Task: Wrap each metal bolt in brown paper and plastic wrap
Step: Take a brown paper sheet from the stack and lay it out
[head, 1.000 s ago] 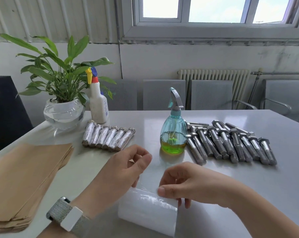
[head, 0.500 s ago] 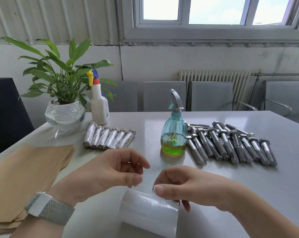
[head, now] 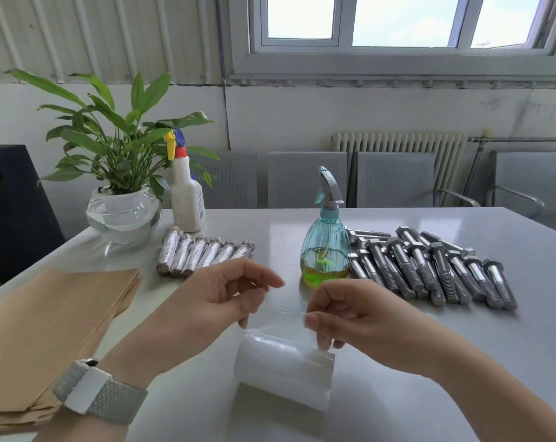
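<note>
Film (head: 283,309) barely visible — pinched between left hand (head: 219,301) and right hand (head: 350,317) above roll (head: 283,368).

Left of the gripping hands, the brown paper stack (head: 47,330) runs off the frame's edge; the film they pinch is nearly invisible.

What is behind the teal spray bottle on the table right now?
Behind and right of the teal spray bottle lies the pile of bare bolts; a few bolt heads show past its right side. Through the tinted plastic, whatever lies directly behind cannot be made out. Farther back stand grey chairs.
</note>
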The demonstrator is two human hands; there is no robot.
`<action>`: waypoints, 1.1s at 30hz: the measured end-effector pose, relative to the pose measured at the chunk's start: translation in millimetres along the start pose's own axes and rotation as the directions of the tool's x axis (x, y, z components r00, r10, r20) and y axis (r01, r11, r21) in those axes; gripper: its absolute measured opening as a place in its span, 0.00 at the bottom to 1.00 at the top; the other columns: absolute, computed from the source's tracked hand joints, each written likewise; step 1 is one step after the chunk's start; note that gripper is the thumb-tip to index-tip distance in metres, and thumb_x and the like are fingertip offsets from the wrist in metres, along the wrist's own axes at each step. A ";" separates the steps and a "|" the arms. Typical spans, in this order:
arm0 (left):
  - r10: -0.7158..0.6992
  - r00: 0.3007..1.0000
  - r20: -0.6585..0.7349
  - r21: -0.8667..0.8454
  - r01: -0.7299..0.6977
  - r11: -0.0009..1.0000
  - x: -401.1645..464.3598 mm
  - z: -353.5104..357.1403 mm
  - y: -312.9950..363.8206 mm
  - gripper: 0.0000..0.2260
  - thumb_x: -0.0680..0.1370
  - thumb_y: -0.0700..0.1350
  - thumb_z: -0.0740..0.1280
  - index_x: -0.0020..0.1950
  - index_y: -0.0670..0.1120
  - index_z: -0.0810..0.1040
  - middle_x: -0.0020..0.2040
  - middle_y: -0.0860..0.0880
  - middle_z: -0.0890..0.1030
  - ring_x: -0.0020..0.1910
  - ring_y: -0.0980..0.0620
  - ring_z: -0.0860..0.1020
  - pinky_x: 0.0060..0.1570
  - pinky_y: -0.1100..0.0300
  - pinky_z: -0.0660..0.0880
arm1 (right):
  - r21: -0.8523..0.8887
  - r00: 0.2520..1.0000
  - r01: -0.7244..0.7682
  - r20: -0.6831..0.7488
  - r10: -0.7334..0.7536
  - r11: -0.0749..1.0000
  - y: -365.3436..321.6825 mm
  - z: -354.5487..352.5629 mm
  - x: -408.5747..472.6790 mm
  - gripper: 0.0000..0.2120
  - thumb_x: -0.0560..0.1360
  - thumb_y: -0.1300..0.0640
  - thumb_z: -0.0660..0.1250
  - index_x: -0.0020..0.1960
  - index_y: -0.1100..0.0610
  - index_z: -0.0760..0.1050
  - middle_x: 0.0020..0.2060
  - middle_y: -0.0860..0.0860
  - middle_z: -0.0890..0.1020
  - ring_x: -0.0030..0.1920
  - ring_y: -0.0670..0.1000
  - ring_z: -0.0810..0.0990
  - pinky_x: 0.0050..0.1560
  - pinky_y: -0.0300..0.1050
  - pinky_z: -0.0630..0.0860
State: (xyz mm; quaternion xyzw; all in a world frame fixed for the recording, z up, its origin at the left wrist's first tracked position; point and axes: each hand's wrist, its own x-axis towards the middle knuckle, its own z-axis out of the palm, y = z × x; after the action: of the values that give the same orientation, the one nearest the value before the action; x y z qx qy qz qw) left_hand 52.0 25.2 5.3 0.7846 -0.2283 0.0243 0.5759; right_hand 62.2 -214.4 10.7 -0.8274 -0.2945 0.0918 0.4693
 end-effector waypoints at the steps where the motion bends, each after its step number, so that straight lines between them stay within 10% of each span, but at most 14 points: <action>1: 0.038 0.999 -0.012 0.115 -0.037 0.993 0.5 4.8 -1.2 0.10 0.76 0.45 0.64 0.52 0.56 0.82 0.41 0.54 0.78 0.39 0.57 0.75 0.41 0.67 0.72 | -0.032 1.000 0.015 -0.019 -0.016 0.999 0.9 0.1 0.5 0.07 0.78 0.56 0.68 0.41 0.50 0.77 0.33 0.49 0.84 0.35 0.45 0.81 0.40 0.37 0.76; 8: 0.117 0.981 0.152 0.641 -0.188 0.744 11.1 25.7 7.4 0.28 0.70 0.78 0.49 0.59 0.64 0.71 0.45 0.60 0.74 0.40 0.59 0.74 0.38 0.64 0.70 | -0.147 0.994 0.085 -0.056 -0.094 0.985 3.9 1.7 0.5 0.10 0.79 0.54 0.66 0.40 0.44 0.73 0.33 0.46 0.83 0.33 0.43 0.80 0.38 0.36 0.73; 11: 0.160 0.969 0.190 0.793 -0.247 0.557 17.9 29.8 10.9 0.27 0.68 0.79 0.51 0.52 0.60 0.70 0.38 0.57 0.74 0.36 0.61 0.73 0.32 0.68 0.64 | -0.128 0.994 0.076 -0.073 -0.086 0.989 3.2 3.1 0.3 0.10 0.79 0.55 0.66 0.39 0.46 0.73 0.33 0.44 0.81 0.34 0.45 0.81 0.36 0.38 0.76; 19: 0.226 0.958 0.175 0.768 -0.276 0.578 21.8 33.9 -4.4 0.16 0.78 0.64 0.54 0.42 0.54 0.69 0.31 0.55 0.72 0.31 0.55 0.69 0.33 0.61 0.65 | 0.269 0.978 -0.209 0.081 0.194 0.940 11.1 -8.3 3.5 0.25 0.76 0.36 0.61 0.52 0.59 0.75 0.44 0.53 0.84 0.44 0.52 0.82 0.41 0.47 0.79; 24: 0.111 0.993 -0.045 0.504 -0.073 0.861 23.2 35.6 -14.3 0.13 0.82 0.53 0.61 0.39 0.50 0.72 0.25 0.55 0.69 0.24 0.57 0.64 0.26 0.67 0.60 | -0.117 0.936 -0.197 0.273 0.223 0.973 18.7 -3.3 -2.7 0.29 0.63 0.47 0.81 0.58 0.36 0.70 0.52 0.35 0.78 0.46 0.35 0.79 0.47 0.34 0.76; 26: -0.074 0.987 -0.143 0.180 0.099 0.979 21.1 39.3 -19.3 0.14 0.82 0.50 0.61 0.37 0.48 0.72 0.24 0.53 0.67 0.21 0.56 0.60 0.23 0.65 0.59 | -0.136 0.963 -0.168 0.188 0.192 0.976 22.2 4.4 0.7 0.32 0.62 0.49 0.82 0.58 0.35 0.69 0.53 0.39 0.77 0.50 0.42 0.79 0.52 0.43 0.78; 30: -0.379 0.890 -0.255 -0.354 0.279 0.893 17.7 41.4 -25.3 0.14 0.82 0.48 0.60 0.40 0.42 0.70 0.23 0.49 0.63 0.19 0.56 0.56 0.21 0.73 0.54 | 0.360 0.981 -0.174 0.149 0.127 0.916 23.6 10.4 4.0 0.31 0.62 0.59 0.80 0.62 0.54 0.71 0.50 0.52 0.82 0.48 0.50 0.81 0.47 0.46 0.78; 33: -0.388 0.863 -0.324 -0.425 0.234 0.874 17.5 29.1 -19.0 0.14 0.82 0.48 0.61 0.39 0.43 0.72 0.24 0.49 0.64 0.19 0.57 0.58 0.21 0.74 0.56 | 0.692 0.992 -0.129 0.100 0.082 0.711 21.1 10.7 7.1 0.27 0.64 0.58 0.78 0.61 0.60 0.75 0.51 0.56 0.83 0.52 0.55 0.82 0.53 0.50 0.79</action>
State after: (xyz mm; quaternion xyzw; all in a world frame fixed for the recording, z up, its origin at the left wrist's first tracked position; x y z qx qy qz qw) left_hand 68.5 -2.8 -16.1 0.6662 0.0257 0.0450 0.7440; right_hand 71.9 -210.7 -11.7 -0.6023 -0.2051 0.2479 0.7306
